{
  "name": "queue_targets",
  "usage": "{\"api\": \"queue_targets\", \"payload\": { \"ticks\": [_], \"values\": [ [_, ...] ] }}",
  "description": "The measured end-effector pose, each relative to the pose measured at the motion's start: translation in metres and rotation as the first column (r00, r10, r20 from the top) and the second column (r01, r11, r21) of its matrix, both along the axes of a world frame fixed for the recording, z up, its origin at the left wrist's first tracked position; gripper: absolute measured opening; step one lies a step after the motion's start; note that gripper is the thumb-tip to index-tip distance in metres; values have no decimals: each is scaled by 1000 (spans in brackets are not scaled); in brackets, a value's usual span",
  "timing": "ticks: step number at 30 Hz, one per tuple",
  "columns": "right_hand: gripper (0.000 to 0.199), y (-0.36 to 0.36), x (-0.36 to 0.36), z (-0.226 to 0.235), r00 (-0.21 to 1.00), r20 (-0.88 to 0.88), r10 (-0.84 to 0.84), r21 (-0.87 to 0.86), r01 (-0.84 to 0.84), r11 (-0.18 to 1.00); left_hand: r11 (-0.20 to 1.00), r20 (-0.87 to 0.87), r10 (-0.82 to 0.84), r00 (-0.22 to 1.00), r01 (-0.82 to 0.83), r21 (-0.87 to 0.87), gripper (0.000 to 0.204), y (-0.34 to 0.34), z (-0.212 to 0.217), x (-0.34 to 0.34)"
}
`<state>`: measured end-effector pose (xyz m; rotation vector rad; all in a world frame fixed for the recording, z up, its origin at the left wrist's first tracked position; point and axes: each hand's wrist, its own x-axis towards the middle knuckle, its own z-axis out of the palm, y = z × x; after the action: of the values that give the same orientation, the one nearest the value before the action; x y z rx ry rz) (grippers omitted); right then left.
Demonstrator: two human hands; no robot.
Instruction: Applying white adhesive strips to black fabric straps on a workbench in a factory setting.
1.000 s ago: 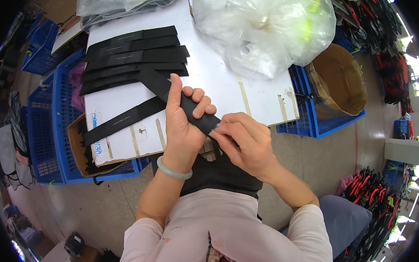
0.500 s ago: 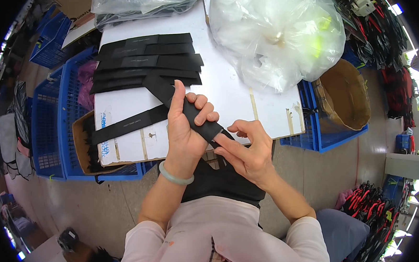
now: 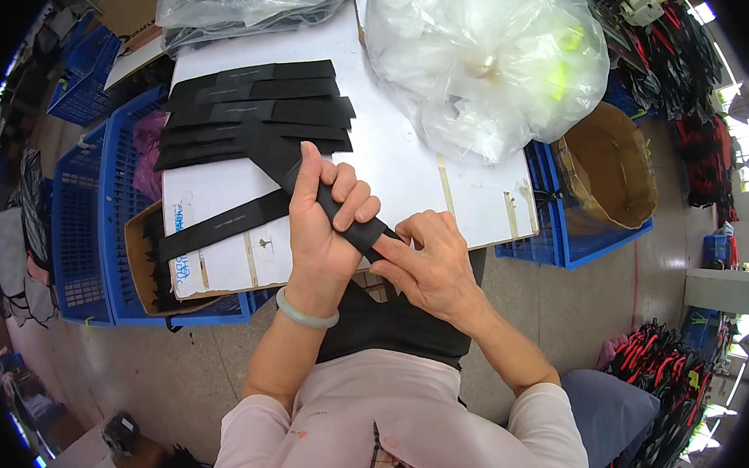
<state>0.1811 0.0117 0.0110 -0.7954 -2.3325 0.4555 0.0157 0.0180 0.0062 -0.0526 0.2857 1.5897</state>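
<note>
Black woven strap (image 3: 341, 215), flat and long, sits pinched between both hands at frame centre, over the near edge of the white board worktop (image 3: 396, 162). Left hand (image 3: 321, 231) is clamped on it: palm turned up-and-in, fingers curled over the strap from 12 o'clock, thumb stretched up along its left side. A pale green bangle (image 3: 305, 314) rings that wrist. Right hand (image 3: 431, 267) comes in from 4 o'clock, thumb and forefinger closed on the strap's lower end just at 3 o'clock of the left hand's knuckles; the two hands touch there. Both forearms rise from the lower edge, elbows bent, over a pink top and a dark apron.

Strap looks light, limp and soft, likely not slippery given the woven face, not fragile; it probably droops wherever unsupported. Best hold judged to be a flat pinch across the width near an end, second hand close by to keep it taut.

At 11 o'clock of the hands, a fanned stack of similar black straps (image 3: 258, 111) lies on the worktop; one single black strap (image 3: 221, 225) lies slantwise at 9 o'clock. Big clear plastic bag (image 3: 488, 61) sits at 1 o'clock. Blue plastic crates (image 3: 92, 217) stand at 9 o'clock, an open brown cardboard box (image 3: 610, 167) at 2 o'clock.
</note>
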Motion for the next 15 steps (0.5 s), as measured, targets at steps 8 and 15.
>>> {"api": "queue_targets", "payload": {
  "ticks": [8,15],
  "values": [
    [39,-2,14,-29,908,-413,65,-135,-132,982,909,-448,196,872,10,417,14,-14,26,27],
    [29,-16,16,-49,829,-555,61,-155,-175,972,922,-572,168,803,76,378,23,-38,47,30]
  ]
}}
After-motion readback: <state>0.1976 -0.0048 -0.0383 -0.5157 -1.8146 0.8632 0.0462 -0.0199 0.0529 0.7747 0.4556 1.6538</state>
